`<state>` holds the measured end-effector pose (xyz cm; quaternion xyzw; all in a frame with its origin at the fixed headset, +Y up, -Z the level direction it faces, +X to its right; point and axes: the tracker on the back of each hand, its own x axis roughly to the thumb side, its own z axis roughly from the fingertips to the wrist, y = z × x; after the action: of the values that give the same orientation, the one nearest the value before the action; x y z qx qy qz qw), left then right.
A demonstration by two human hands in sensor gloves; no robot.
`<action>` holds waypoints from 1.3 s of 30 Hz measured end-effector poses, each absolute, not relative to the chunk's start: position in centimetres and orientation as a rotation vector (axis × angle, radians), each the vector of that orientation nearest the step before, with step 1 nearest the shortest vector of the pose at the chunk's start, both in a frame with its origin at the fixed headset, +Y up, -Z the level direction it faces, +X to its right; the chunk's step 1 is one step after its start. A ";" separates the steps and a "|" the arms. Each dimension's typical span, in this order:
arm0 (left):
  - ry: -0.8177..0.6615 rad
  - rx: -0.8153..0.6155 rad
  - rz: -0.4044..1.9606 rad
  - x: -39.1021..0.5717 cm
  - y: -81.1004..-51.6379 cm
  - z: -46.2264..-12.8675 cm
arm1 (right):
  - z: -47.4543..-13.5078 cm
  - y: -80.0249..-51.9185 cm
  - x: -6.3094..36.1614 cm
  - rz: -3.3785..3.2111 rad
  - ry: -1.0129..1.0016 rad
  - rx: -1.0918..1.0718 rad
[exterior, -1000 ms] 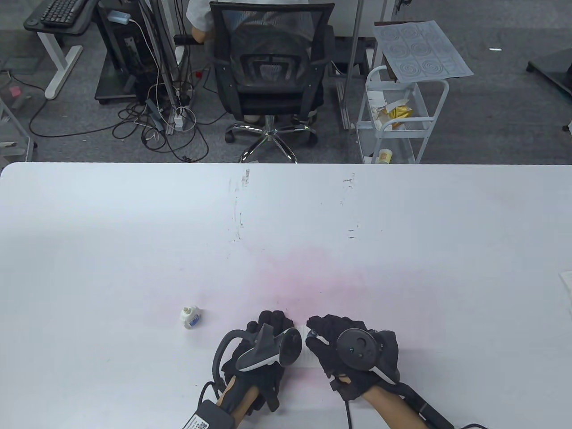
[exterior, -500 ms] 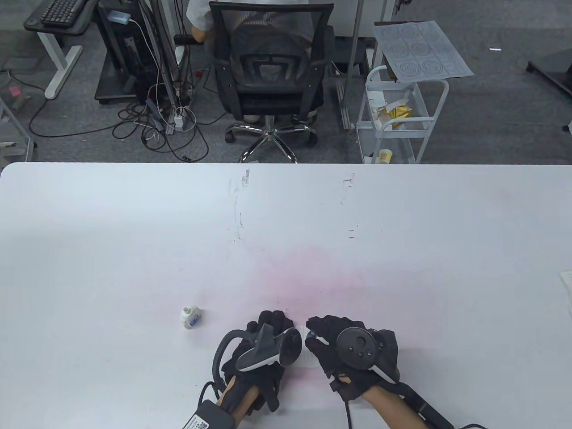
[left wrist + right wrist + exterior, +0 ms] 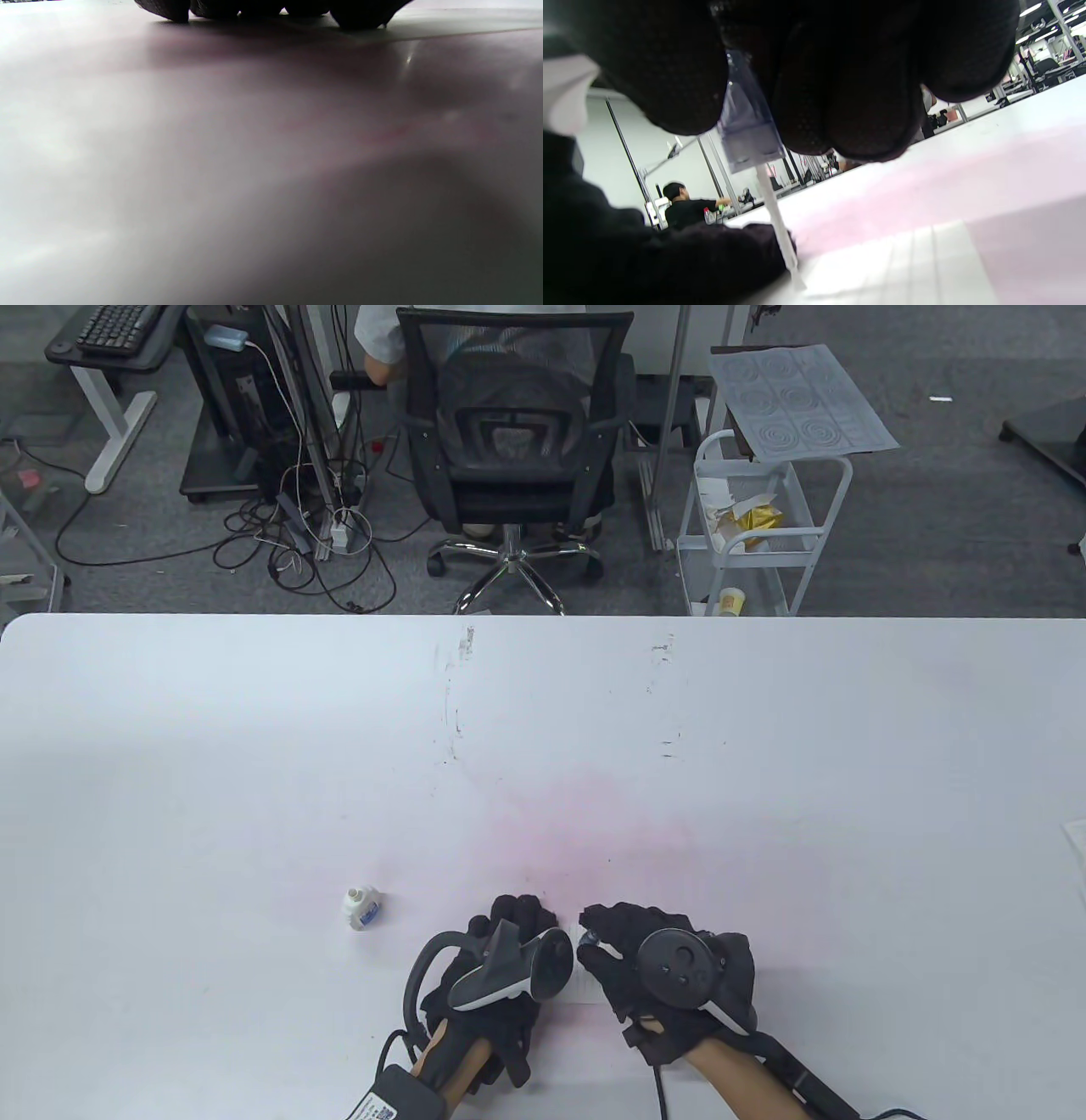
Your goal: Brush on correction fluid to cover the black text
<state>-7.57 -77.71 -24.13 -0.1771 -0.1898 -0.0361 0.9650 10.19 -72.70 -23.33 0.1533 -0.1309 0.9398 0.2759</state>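
We have the white worktop (image 3: 764, 780) before us, with a pink stain across its near middle. At its near edge lies a slip of paper (image 3: 584, 980), mostly hidden between our two hands; the right wrist view shows faint ruled lines on it, but we cannot make out the black text there. Our left hand (image 3: 501, 963) rests flat on the paper's left side, fingers pressed down to pin it. Our right hand (image 3: 657, 971) has its grip pinched around the clear cap of the brush applicator (image 3: 748, 127), whose thin white stem reaches down until the tip touches the paper. The open correction fluid bottle (image 3: 362, 906) stands apart on the worktop, to the left of both hands. We judge that we are in the brushing step itself. The next move calls for short, light strokes over the text, while the left hand pins the sheet.
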 end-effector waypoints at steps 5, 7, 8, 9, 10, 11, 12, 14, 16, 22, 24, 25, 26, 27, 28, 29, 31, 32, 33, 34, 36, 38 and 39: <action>-0.384 -0.358 -0.073 -7.6 -77.7 -24.1 | -23.6 -73.5 9.4 2.544 -0.331 0.453; -0.384 -0.358 -0.073 -7.6 -77.7 -24.1 | -23.6 -73.7 9.3 2.552 -0.293 0.471; -0.384 -0.358 -0.073 -7.6 -77.7 -24.1 | -23.6 -73.6 9.3 2.552 -0.282 0.472; -0.384 -0.358 -0.073 -7.6 -77.7 -24.1 | -23.6 -73.6 9.3 2.556 -0.268 0.474; -0.384 -0.358 -0.073 -7.6 -77.7 -24.1 | -23.6 -73.6 9.3 2.558 -0.249 0.477; -0.384 -0.358 -0.073 -7.6 -77.7 -24.1 | -23.6 -73.5 9.4 2.554 -0.241 0.475; -0.384 -0.358 -0.073 -7.6 -77.7 -24.1 | -23.6 -73.5 9.4 2.551 -0.244 0.473; -0.384 -0.358 -0.073 -7.6 -77.7 -24.1 | -23.5 -73.4 9.5 2.545 -0.281 0.465; -0.384 -0.358 -0.073 -7.6 -77.7 -24.1 | -23.4 -73.2 9.5 2.528 -0.344 0.462; -0.384 -0.358 -0.073 -7.6 -77.7 -24.1 | -23.6 -73.6 9.1 2.563 -0.313 0.488; -0.384 -0.358 -0.073 -7.6 -77.7 -24.1 | -23.6 -73.7 9.1 2.571 -0.269 0.495; -0.384 -0.358 -0.073 -7.6 -77.7 -24.1 | -23.6 -73.7 9.1 2.570 -0.259 0.495; -0.384 -0.358 -0.073 -7.6 -77.7 -24.1 | -23.6 -73.6 9.2 2.567 -0.247 0.496; -0.384 -0.358 -0.073 -7.6 -77.7 -24.1 | -23.6 -73.5 9.3 2.565 -0.229 0.491; -0.384 -0.358 -0.073 -7.6 -77.7 -24.1 | -23.5 -73.5 9.3 2.561 -0.240 0.489; -0.384 -0.358 -0.073 -7.6 -77.7 -24.1 | -23.4 -73.4 9.4 2.559 -0.271 0.484; -0.384 -0.358 -0.073 -7.6 -77.7 -24.1 | -23.4 -73.2 9.5 2.549 -0.330 0.475; -0.384 -0.358 -0.073 -7.6 -77.7 -24.1 | -23.3 -73.2 9.5 2.542 -0.351 0.471; -0.384 -0.358 -0.073 -7.6 -77.7 -24.1 | -23.3 -73.2 9.5 2.533 -0.371 0.470; -0.384 -0.358 -0.073 -7.6 -77.7 -24.1 | -23.4 -73.2 9.5 2.533 -0.378 0.469; -0.384 -0.358 -0.073 -7.6 -77.7 -24.1 | -23.5 -73.5 9.4 2.563 -0.331 0.479; -0.384 -0.358 -0.073 -7.6 -77.7 -24.1 | -23.6 -73.6 9.4 2.586 -0.259 0.484; -0.384 -0.358 -0.073 -7.6 -77.7 -24.1 | -23.6 -73.6 9.4 2.594 -0.242 0.486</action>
<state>-7.57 -77.71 -24.13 -0.1771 -0.1898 -0.0361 0.9650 9.42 -73.63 -23.59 0.1779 -0.0885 0.9494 0.2432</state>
